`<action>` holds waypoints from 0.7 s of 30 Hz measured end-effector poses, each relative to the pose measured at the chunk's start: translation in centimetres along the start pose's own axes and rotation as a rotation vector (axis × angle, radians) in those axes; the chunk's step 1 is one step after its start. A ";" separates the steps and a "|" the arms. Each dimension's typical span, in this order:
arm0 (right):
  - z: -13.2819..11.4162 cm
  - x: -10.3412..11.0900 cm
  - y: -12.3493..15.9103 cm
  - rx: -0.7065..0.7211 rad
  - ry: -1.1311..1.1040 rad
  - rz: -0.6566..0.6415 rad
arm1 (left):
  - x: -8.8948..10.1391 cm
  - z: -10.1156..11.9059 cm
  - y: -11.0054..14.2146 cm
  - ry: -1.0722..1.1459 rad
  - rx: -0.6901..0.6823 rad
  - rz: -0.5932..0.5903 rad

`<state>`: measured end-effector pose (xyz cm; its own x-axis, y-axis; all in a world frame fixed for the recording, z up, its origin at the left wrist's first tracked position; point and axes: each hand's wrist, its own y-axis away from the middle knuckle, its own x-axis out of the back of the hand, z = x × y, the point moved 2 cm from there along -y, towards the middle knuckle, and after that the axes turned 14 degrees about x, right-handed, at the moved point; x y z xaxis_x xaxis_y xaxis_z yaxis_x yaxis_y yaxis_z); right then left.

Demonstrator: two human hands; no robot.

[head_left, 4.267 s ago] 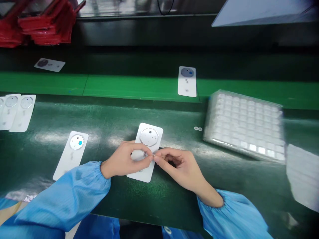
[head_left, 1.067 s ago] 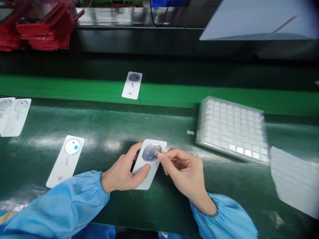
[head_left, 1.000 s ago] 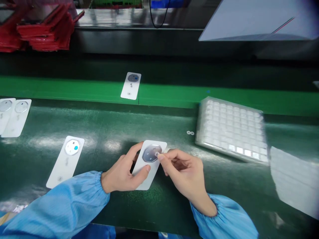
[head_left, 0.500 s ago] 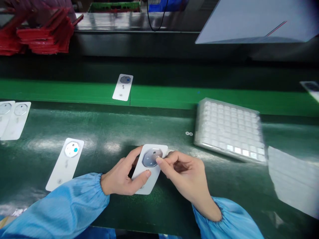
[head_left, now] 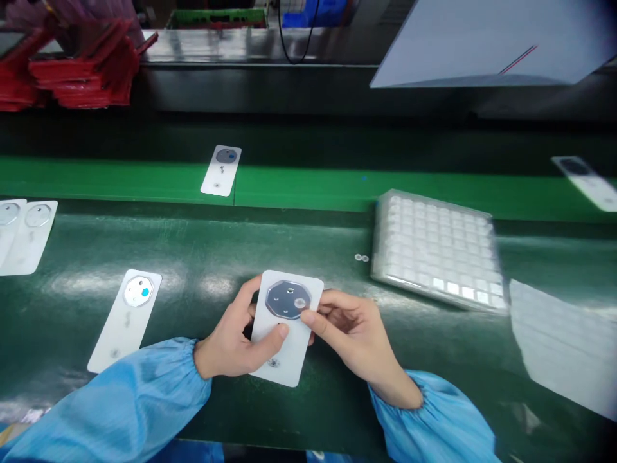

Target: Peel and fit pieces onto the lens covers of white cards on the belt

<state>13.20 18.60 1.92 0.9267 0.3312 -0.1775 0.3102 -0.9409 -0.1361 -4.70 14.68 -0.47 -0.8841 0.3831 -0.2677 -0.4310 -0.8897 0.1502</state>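
A white phone back cover (head_left: pixel 284 337) with a dark octagonal camera area is held tilted over the bench. My left hand (head_left: pixel 236 341) is closed around its left side, thumb lying on the front and fingers behind. At the right edge, my right hand (head_left: pixel 351 328) pinches the cover, its thumb beside the camera area and a fingertip showing behind. Close to that thumb, a small clear round piece (head_left: pixel 299 303) sits on the camera area. To the left lies another white back cover (head_left: pixel 126 325) with a blue dot in its octagon.
A clear tray (head_left: pixel 436 247) of small white pieces stands at right, with two tiny rings (head_left: pixel 361 257) beside it. White paper (head_left: pixel 554 341) lies farther right. More covers lie at far left and on the bright green strip (head_left: pixel 299 186). Red packs (head_left: pixel 87 71) are stacked behind.
My right thumb has slid from the camera area to the cover's edge, uncovering the clear round piece. The cover has turned more toward me. On the strip, covers have shifted left.
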 end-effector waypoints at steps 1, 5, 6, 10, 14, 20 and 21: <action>-0.1 -0.1 0.0 0.009 0.015 0.006 | 0.1 -0.2 0.1 -0.016 0.020 0.011; -0.2 -0.3 -0.1 0.048 0.114 0.064 | 0.5 -0.7 0.3 -0.137 0.032 0.076; -0.2 -0.4 0.0 0.047 0.136 0.077 | 0.5 -0.7 0.3 -0.142 0.050 0.075; 0.3 -0.3 0.0 -0.022 0.196 0.077 | 0.5 -0.6 -0.1 0.005 0.215 0.001; 1.1 0.3 -0.4 -0.084 0.165 0.019 | 0.8 0.1 -0.7 0.034 0.293 0.087; 2.5 0.6 -0.9 -0.109 0.061 -0.116 | 2.5 1.1 -1.8 -0.070 0.287 0.265; 2.6 0.6 -1.0 -0.116 0.044 -0.132 | 3.0 1.3 -2.4 -0.103 0.286 0.279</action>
<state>12.85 19.90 -0.60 0.8840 0.4510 -0.1229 0.4495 -0.8923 -0.0413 -6.58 18.29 -0.42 -0.9814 0.1722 -0.0849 -0.1919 -0.8637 0.4660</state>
